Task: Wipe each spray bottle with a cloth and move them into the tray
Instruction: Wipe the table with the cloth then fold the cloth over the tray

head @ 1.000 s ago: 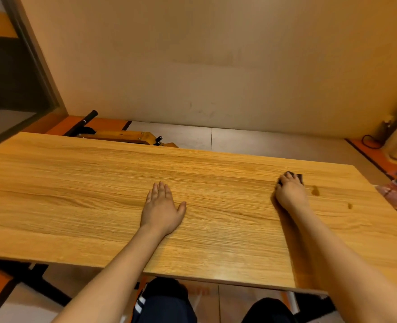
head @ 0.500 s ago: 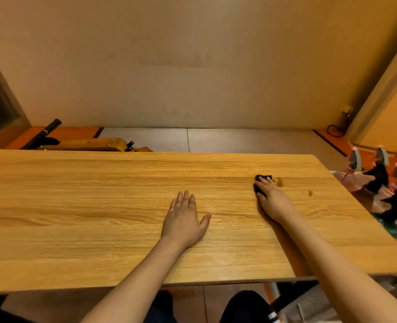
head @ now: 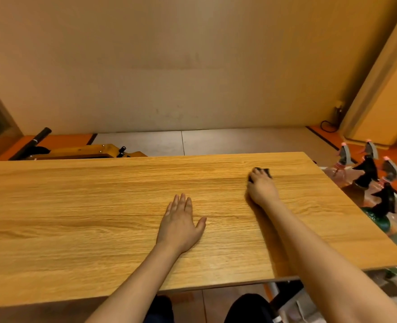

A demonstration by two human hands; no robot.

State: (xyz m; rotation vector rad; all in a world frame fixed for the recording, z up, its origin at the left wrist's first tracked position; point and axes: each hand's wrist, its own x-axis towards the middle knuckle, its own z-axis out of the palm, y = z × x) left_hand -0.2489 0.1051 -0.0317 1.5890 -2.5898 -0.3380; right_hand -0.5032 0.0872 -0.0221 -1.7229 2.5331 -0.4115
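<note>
My right hand (head: 261,188) presses a small dark cloth (head: 264,171) against the wooden table (head: 76,206), toward its far right part; only the cloth's far edge shows past my fingers. My left hand (head: 181,223) lies flat on the table near the middle, fingers apart and holding nothing. Several spray bottles (head: 367,176) with grey and black trigger heads stand below the table's right edge, beside it on the floor side. No tray can be made out.
A wall stands behind the table. A yellow and black tool (head: 76,152) lies on the floor past the far edge. A black cable (head: 328,125) sits in the right corner. My knees show under the near edge.
My view has swung to the right, bringing the spray bottles into sight. My right hand with the cloth has slid a little to the left on the table. The left hand stays flat.
</note>
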